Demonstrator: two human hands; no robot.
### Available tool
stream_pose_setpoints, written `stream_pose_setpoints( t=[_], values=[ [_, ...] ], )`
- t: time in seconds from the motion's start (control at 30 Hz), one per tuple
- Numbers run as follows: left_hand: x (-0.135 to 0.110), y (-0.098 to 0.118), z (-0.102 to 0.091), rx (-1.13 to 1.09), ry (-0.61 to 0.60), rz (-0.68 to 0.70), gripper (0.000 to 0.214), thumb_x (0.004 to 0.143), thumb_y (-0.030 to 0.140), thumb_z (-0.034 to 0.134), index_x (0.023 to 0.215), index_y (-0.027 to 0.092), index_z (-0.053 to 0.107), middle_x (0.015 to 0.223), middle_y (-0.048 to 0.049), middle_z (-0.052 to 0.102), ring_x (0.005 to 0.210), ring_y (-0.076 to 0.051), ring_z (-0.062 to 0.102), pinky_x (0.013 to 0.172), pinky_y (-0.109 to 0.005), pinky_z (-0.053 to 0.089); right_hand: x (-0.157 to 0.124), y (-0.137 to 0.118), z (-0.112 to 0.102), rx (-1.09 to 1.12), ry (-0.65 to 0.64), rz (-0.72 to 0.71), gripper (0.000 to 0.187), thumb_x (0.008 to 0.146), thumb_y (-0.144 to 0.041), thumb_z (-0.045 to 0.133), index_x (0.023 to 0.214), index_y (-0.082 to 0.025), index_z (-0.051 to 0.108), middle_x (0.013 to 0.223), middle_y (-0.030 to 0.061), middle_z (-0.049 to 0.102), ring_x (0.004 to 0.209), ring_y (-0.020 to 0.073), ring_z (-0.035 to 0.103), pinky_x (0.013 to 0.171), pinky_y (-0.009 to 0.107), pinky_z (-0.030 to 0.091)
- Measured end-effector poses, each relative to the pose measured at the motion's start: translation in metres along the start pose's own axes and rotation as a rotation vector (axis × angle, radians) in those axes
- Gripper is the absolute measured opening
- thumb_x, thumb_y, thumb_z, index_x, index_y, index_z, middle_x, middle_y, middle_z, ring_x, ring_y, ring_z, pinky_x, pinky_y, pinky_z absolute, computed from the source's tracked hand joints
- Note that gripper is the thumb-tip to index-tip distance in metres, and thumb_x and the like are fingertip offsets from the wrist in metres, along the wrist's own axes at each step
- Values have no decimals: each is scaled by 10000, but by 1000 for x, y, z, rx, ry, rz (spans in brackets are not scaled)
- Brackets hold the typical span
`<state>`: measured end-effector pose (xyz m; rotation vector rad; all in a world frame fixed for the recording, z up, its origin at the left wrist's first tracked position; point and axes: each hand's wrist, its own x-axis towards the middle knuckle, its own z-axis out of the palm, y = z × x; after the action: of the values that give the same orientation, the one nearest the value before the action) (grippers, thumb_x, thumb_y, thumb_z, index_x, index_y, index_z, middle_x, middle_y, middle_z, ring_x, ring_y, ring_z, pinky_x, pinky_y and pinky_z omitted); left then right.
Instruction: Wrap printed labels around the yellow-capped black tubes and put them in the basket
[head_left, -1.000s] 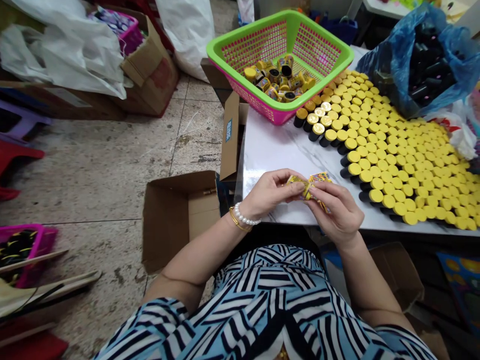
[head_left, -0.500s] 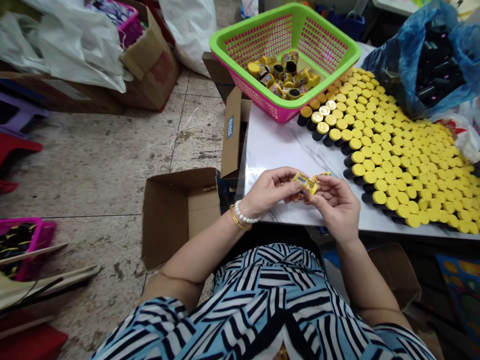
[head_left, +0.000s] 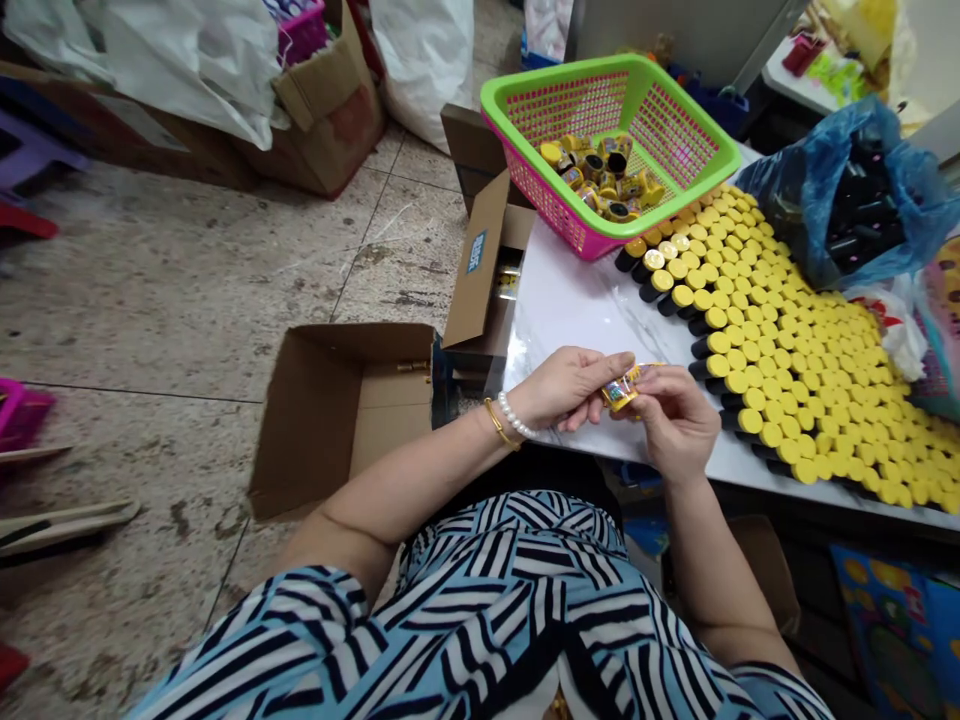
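Both my hands meet at the near edge of a white marble table (head_left: 585, 310). My left hand (head_left: 566, 388), with a pearl and gold bracelet at the wrist, pinches a small yellow printed label (head_left: 621, 392). My right hand (head_left: 675, 420) is closed on the same label from the other side. A large block of small black bottles with yellow caps (head_left: 795, 340) stands upright on the table to the right of my hands. A green and pink basket (head_left: 679, 175) at the far end holds several labelled bottles (head_left: 600, 178).
A blue plastic bag (head_left: 855, 200) of black bottles lies at the table's far right. An open cardboard box (head_left: 345, 410) stands on the tiled floor to my left, another open box (head_left: 480, 270) against the table's left side. White bags and cartons lie further back.
The view has swung to the right and tilted. My hands have drawn closer together around the label, which now shows less between the fingers.
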<state>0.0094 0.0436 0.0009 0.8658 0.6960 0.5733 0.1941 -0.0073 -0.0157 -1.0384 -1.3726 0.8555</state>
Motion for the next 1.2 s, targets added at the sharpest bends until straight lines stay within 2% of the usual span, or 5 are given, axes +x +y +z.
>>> stream_pose_setpoints(
  t=[0.17,0.6,0.77,0.97,1.2],
  values=[
    [0,3,5,28,5,12,564,916,697,630,768,154,592,466,21,595,269,-66,463,291,-151,276,7,-15,-11,-382,-148,-271,204,850,-222,822,1027,-323,806,1029,46,690,958,204,713,889,413,648],
    [-2,6,-11,-98,-87,61,669,823,782,665,831,113,641,571,-52,681,328,-102,532,310,-192,358,34,-37,-5,-463,-322,-364,212,843,-189,832,1019,-306,818,1048,36,657,906,154,707,724,284,629],
    [1,14,-21,51,150,266,708,848,672,725,1286,134,586,720,-39,737,439,-109,605,406,-188,421,127,-42,1,-393,-89,-325,128,859,-292,821,983,-258,816,1103,30,657,677,73,686,577,224,613],
    [10,-8,-33,530,379,388,376,908,456,702,1114,143,734,726,-20,699,530,-98,592,560,-213,451,236,-39,7,-588,-56,-496,688,1014,-526,308,1163,-3,729,1402,78,609,1114,142,709,823,239,520],
    [9,-22,-24,1141,343,517,224,896,290,728,1090,209,807,969,-62,652,821,-168,618,806,-302,495,26,-63,-40,-753,-81,-297,202,961,-244,697,1137,-276,791,1013,24,801,897,181,758,852,348,623]
  ],
)
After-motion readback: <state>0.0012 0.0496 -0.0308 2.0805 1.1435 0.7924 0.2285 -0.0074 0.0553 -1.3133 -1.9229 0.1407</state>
